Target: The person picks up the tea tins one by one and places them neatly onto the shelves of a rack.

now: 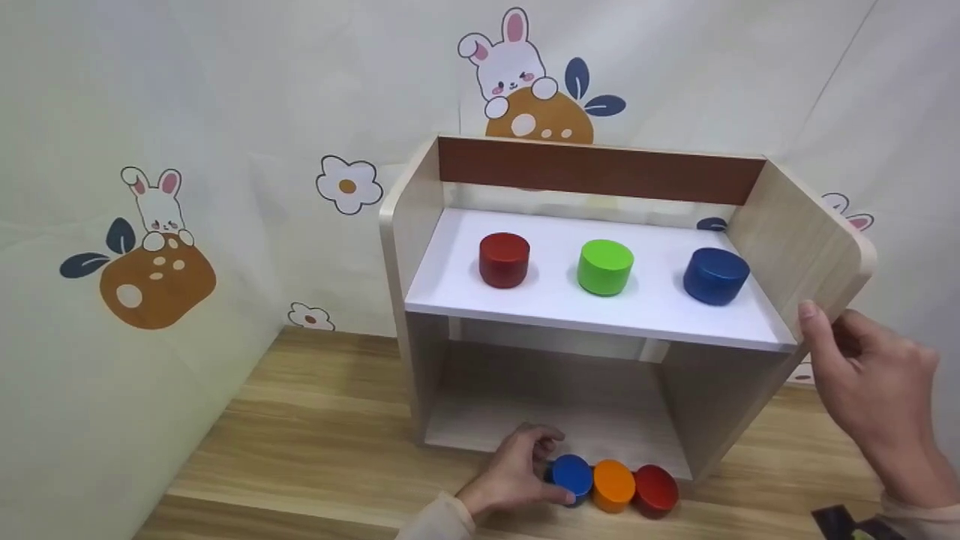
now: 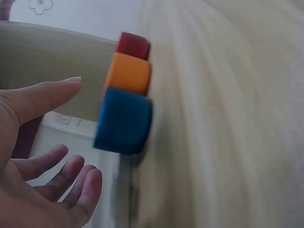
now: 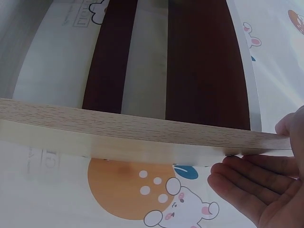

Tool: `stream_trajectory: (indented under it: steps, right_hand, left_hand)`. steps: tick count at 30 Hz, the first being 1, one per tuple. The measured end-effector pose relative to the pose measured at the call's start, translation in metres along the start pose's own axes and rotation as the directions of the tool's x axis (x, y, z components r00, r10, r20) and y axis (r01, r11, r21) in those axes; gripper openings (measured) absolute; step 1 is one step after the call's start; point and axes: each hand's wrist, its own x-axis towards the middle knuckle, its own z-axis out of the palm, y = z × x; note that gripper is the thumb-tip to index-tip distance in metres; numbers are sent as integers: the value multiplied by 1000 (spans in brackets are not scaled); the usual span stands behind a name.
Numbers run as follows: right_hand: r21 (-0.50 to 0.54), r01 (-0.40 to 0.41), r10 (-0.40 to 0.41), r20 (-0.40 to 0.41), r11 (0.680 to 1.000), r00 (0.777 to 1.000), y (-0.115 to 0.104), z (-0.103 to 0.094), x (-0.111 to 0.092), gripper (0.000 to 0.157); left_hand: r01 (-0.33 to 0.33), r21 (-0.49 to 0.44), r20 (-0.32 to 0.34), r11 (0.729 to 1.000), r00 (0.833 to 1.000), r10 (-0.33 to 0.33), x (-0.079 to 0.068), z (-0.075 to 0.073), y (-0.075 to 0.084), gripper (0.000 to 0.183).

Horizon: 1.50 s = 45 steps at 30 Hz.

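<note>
Cannot read wall lettering (image 3: 82,13); holding left hand (image 1: 516,469) wide-fingered beside lower blue cylinder (image 1: 573,475); pinching side panel (image 1: 806,244) with right hand (image 1: 881,382).

Left grip (image 2: 23,199) fingers parted | blue block (image 2: 123,121) nearest | orange block (image 2: 128,73) behind | red block (image 2: 134,45) farthest

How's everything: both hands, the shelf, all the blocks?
Left hand: open, beside lower blue block
Right hand: gripping shelf
Shelf: upright
Upper red block: upright, apart
Green block: upright, apart
Upper blue block: upright, apart
Lower blue block: upright, row's left end
Orange block: upright, row's middle
Lower red block: upright, row's right end
</note>
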Motion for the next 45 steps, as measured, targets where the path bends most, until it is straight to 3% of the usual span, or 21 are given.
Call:
stream_trajectory:
  steps: [9, 16, 35, 39, 45]
  right_hand:
    - [-24, -37, 38, 34, 999, 999, -3, 1, 0, 37]
    - [10, 0, 0, -2, 1000, 1000, -2, 0, 0, 34]
    - [-19, -20, 21, 36, 1000, 999, -3, 1, 0, 38]
    - [-15, -13, 13, 29, 1000, 999, -2, 2, -1, 37]
    - [1, 8, -8, -5, 1000, 1000, 0, 1, -1, 36]
  left_hand:
    - [35, 123, 11, 992, 999, -36, 3, 13, -8, 65]
    - [50, 230, -1, 972, 999, -51, 5, 24, -7, 62]
    - [51, 202, 37, 978, 998, -60, 3, 26, -3, 57]
    - [64, 200, 48, 978, 996, -75, 3, 23, 3, 55]
    - [-5, 217, 51, 976, 999, -6, 6, 10, 22, 53]
